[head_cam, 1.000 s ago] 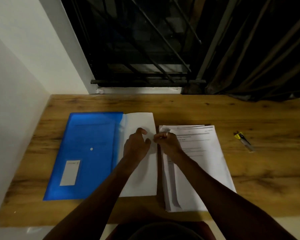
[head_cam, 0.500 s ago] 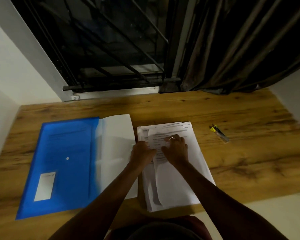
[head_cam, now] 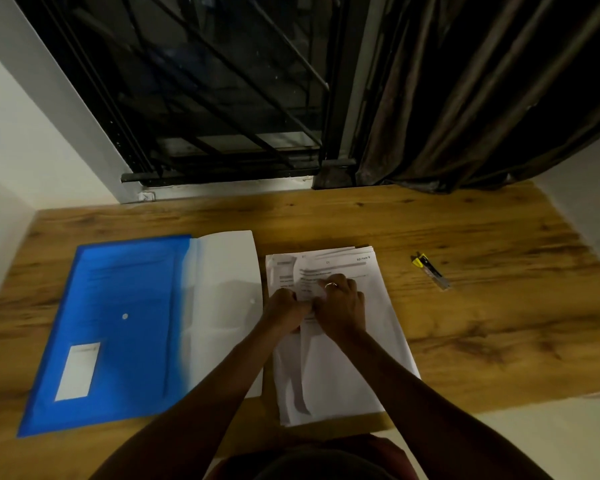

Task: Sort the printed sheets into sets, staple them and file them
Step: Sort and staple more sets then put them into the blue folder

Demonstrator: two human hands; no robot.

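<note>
On the wooden desk, the blue folder lies open at nine o'clock. My hands have moved onto the stack of printed sheets at centre: left hand and right hand both pinch the top sheet, so sorting resumes. The small yellow-and-black item at two o'clock is too blurred to identify.
</note>
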